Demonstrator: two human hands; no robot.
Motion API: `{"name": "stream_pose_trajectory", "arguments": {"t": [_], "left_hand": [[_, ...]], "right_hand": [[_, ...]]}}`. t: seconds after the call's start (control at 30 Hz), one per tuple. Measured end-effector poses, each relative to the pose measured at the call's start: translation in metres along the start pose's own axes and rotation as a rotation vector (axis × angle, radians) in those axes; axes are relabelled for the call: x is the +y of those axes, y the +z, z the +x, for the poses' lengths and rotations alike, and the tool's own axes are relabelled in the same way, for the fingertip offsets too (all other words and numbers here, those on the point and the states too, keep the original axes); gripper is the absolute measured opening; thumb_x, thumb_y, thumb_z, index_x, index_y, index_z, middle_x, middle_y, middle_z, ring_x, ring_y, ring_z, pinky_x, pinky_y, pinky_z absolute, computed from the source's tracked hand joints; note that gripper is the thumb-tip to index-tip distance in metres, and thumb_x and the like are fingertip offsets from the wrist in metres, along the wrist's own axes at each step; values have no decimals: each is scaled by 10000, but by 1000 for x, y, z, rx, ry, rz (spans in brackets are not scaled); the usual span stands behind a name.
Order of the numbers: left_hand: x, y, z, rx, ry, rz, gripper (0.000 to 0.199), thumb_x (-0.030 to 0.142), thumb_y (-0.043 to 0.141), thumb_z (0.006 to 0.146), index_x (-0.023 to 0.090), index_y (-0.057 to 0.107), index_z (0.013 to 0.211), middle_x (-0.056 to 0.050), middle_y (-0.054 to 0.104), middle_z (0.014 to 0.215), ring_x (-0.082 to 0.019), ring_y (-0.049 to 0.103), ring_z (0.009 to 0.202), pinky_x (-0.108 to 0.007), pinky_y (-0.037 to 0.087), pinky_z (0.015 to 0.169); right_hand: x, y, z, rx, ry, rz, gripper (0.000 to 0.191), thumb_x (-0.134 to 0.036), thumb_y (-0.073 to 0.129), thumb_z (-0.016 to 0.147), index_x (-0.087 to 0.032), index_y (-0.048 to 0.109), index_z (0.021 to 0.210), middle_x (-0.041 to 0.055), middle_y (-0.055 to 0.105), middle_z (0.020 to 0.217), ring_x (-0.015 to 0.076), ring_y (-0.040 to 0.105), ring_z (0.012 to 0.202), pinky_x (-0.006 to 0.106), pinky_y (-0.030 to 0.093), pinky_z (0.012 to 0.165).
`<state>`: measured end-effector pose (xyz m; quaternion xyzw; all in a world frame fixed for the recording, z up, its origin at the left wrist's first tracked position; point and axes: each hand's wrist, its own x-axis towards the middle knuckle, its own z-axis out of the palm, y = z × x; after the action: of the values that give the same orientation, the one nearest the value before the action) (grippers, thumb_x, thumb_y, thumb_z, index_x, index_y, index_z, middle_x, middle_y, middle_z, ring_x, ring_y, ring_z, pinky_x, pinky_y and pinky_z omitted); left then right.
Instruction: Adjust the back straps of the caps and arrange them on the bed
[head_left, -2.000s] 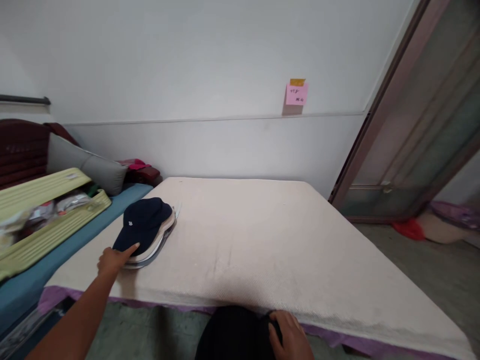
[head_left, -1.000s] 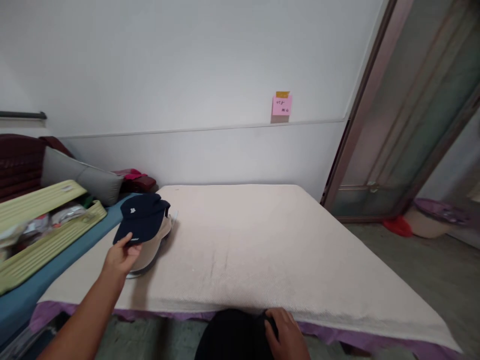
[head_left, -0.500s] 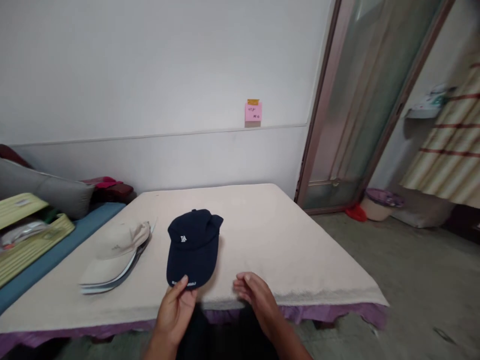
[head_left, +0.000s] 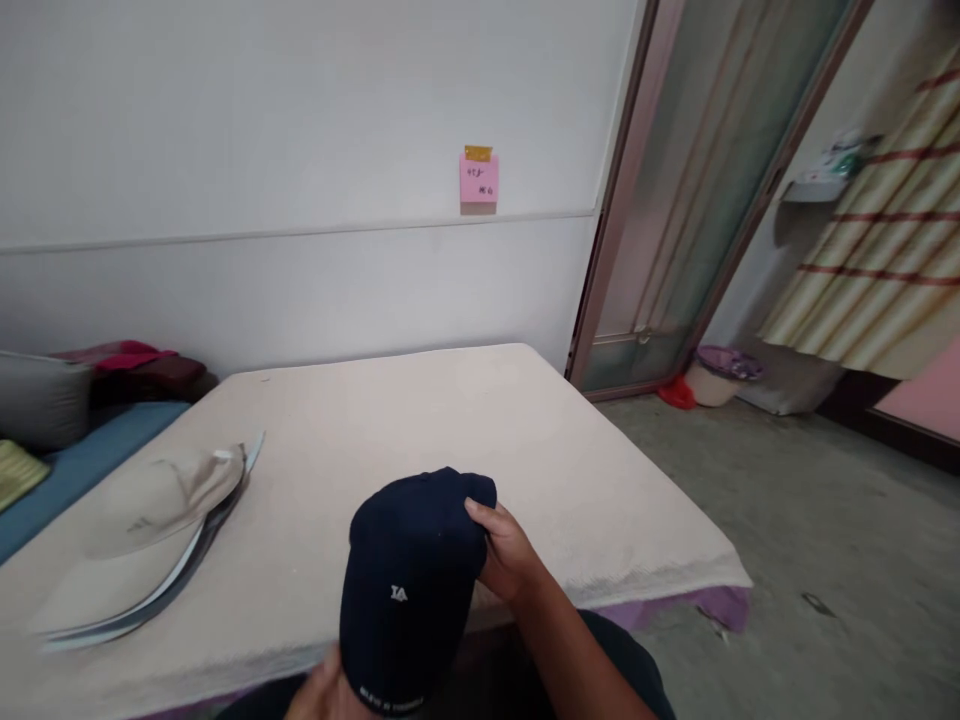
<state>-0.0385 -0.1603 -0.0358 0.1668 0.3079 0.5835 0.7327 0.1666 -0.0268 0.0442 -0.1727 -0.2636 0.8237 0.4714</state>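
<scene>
A navy blue cap (head_left: 420, 560) with small white letters on its front is held between my two hands, over the near edge of the bed. My left hand (head_left: 324, 690) grips the brim at the lower left, its fingers partly hidden beneath. At the back right of the crown, my right hand (head_left: 510, 550) pinches the cap with the thumb on top. Several stacked caps lie at the left of the bed, a beige one (head_left: 150, 500) uppermost, their brims fanned toward me.
The bed (head_left: 585, 500) has a pale cover and a purple skirt. A grey pillow (head_left: 45, 400) and dark red items (head_left: 150, 370) lie at the far left. A pink note (head_left: 478, 180) is on the wall. A bin (head_left: 716, 375) stands by the glass door (head_left: 675, 180).
The navy cap has come closer and turned slightly. My right hand, empty before, has taken hold of its back right side. The view has shifted right and down.
</scene>
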Motion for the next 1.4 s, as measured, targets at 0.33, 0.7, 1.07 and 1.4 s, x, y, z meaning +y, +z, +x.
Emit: {"name": "stream_pose_trajectory", "arguments": {"t": [0.33,0.7,1.07,1.4], "left_hand": [[114,20,71,87,-154,-48,172,292,604,787,208,753,764,-36,758,683,-219,723,703,-335,543,817],[91,36,62,105,-127,222,164,183,735,701,165,738,863,-59,732,729,-192,685,639,-260,543,616],[93,31,46,118,-284,501,271,165,697,723,171,735,991,-87,751,874,-244,689,751,-319,520,726],[77,39,68,220,-209,548,347,195,702,713,178,710,1059,-116,732,988,-258,667,877,-315,499,767]], "right_hand": [[0,-4,29,-217,245,-324,330,-431,569,847,-120,670,895,64,651,830,146,594,732,288,451,752],[-19,-18,30,-238,310,-214,254,-167,699,646,-132,662,895,28,604,776,116,556,672,243,428,664],[-21,-21,20,-352,305,-193,188,-322,669,719,-156,584,734,8,561,625,112,534,498,272,414,540],[-4,-19,36,-48,260,-492,328,-440,421,904,-148,569,927,-50,476,546,25,225,358,189,162,372]]}}
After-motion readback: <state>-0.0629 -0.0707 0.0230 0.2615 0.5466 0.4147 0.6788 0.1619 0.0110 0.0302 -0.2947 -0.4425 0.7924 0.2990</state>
